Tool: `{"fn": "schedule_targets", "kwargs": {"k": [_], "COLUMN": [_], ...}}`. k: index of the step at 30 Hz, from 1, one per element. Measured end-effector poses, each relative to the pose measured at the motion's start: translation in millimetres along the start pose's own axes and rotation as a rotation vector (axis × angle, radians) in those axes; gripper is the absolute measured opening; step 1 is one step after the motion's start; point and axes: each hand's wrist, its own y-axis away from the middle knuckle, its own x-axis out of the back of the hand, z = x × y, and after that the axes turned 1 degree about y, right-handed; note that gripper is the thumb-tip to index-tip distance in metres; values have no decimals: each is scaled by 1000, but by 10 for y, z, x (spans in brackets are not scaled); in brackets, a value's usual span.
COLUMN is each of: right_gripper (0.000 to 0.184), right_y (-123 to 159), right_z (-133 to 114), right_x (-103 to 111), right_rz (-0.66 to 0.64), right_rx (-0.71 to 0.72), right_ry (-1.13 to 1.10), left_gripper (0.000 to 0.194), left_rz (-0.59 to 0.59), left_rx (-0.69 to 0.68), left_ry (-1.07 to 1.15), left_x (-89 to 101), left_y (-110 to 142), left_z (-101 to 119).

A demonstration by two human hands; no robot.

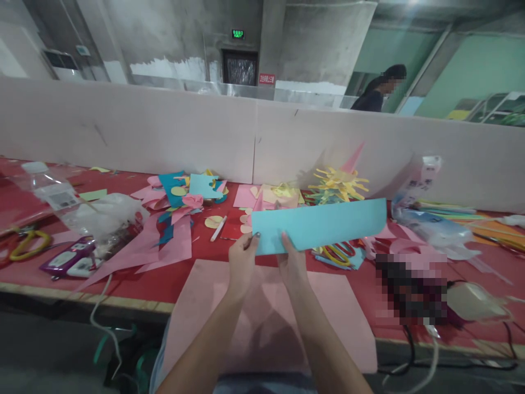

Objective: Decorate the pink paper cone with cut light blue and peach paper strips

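Note:
Both hands hold up a long light-blue paper strip above the red table. My left hand pinches the strip's lower left corner, thumb on its face. My right hand pinches the lower edge just beside it. The strip juts out to the right, unsupported. Under my forearms lies a large pink paper sheet that hangs over the table's front edge.
Paper scraps in pink, blue and yellow cover the table's left middle. Yellow-handled scissors lie far left, another pair under the strip. A yellow spiky paper flower stands behind. A pink partition backs the table; a person stands beyond it.

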Motion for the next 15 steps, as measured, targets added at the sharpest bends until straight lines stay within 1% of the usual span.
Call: {"fn": "schedule_targets", "kwargs": {"k": [4,8,15], "right_gripper": [61,60,62], "right_y": [-38,-57,-84], "right_z": [-4,15,55], "right_x": [1,11,42], "right_rz": [50,28,46], "right_rx": [6,31,34], "right_ry": [68,60,32], "left_gripper": [25,25,25], "left_rz": [-5,-23,-55], "left_rx": [29,39,42], "left_ry": [54,63,47], "left_x": [-12,-8,5], "left_y": [-61,-85,-95], "left_z": [-27,-55,-81]}}
